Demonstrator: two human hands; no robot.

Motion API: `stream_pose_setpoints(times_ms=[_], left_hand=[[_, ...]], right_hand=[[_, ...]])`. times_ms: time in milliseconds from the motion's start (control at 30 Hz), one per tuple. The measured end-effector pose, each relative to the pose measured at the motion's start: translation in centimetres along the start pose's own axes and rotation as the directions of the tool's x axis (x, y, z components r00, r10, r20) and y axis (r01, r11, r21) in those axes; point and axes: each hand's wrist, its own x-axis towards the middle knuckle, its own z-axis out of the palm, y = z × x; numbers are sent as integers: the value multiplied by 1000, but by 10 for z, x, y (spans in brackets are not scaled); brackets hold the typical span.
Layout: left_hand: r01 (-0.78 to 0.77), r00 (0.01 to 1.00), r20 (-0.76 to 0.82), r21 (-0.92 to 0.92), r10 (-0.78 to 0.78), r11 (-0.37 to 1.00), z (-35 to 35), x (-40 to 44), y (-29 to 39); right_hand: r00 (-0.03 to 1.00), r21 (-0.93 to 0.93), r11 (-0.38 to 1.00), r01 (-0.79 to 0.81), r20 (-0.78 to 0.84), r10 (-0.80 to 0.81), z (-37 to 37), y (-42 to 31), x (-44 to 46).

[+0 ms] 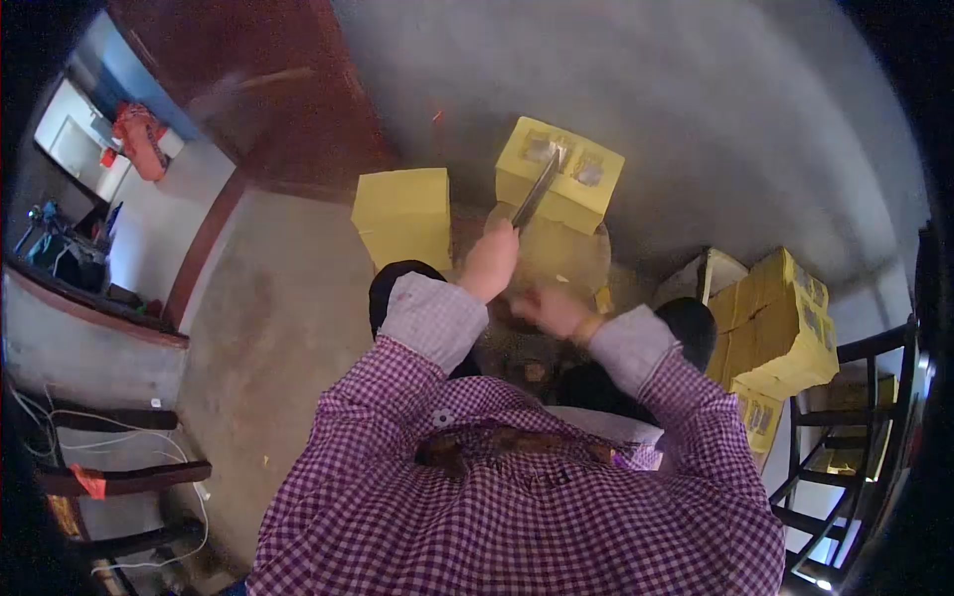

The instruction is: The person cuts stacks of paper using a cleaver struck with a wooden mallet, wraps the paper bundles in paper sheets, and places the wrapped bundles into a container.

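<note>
My left hand (489, 264) is closed around the lower end of a long, narrow dark metal tool (537, 194). The tool slants up and away, and its far end overlaps the top of a yellow box (517, 159) with grey printed patches. Whether it touches the box I cannot tell. My right hand (556, 312) is lower and to the right, above the near part of a round, pale surface (561, 253). Motion smears its fingers, so anything in them is hidden. A small yellow scrap (603, 298) lies near the right edge of that surface.
Another yellow box (402, 209) stands to the left. Stacked yellow and brown cartons (770, 318) are at the right, beside a dark rack (855, 437). A grey wall (696, 129) rises behind. At lower left are dark wooden bars (129, 479) and a white cable (206, 526).
</note>
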Motion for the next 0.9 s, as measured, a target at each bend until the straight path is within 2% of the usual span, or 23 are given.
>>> stream_pose_setpoints(times_ms=[33,67,133,167,233,267,333,367,433,467,533,600,667,733,800,867,900], left_hand=[[1,1000,6,-3,-1,1000,2,-1,1],[9,1000,12,-24,-9,1000,3,-1,1],[22,1000,21,-45,-21,999,2,-3,0],[12,1000,20,-28,-11,1000,-1,-2,0],[1,1000,27,-16,-1,1000,-3,-2,2],[15,999,29,-14,-14,1000,-2,-2,3],[27,999,32,-16,-26,1000,-1,0,2],[-7,1000,15,-22,8,1000,2,1,0],[-45,999,-7,-33,45,998,5,-3,1],[-12,1000,-12,-31,12,999,4,-5,5],[15,1000,-26,-29,-16,999,5,-5,8],[-10,999,-31,-11,10,1000,13,-2,1],[-23,1000,-15,-17,23,1000,7,-5,6],[-30,999,-14,-21,30,999,4,-4,8],[-43,997,-72,-46,39,998,10,-4,4],[-61,995,-77,-42,57,997,5,-3,6],[-83,994,-73,-27,81,996,6,-6,4]], right_hand=[[992,-129,988,85,107,-71,39,15,-10],[820,-199,979,-30,555,138,51,14,-9],[780,-167,943,289,612,-131,119,56,-21],[781,-168,942,289,611,-131,151,89,-19],[647,-50,834,550,657,-387,195,159,-33],[622,-20,843,538,684,-381,197,169,-47],[627,-2,922,386,734,-261,186,166,-69],[655,22,966,258,731,-192,183,159,-78],[732,143,988,-64,679,-50,180,136,-94],[768,252,937,-241,640,25,182,127,-101],[809,525,695,-492,571,142,180,108,-116],[810,707,400,-583,543,222,148,85,-135],[741,750,110,-653,601,300,79,55,-161],[649,721,-69,-689,657,384,-15,6,-193],[728,777,24,-629,578,369,-77,-26,-219],[866,785,452,-423,203,458,-128,-86,-216],[931,823,526,-216,10,366,-141,-87,-207]])
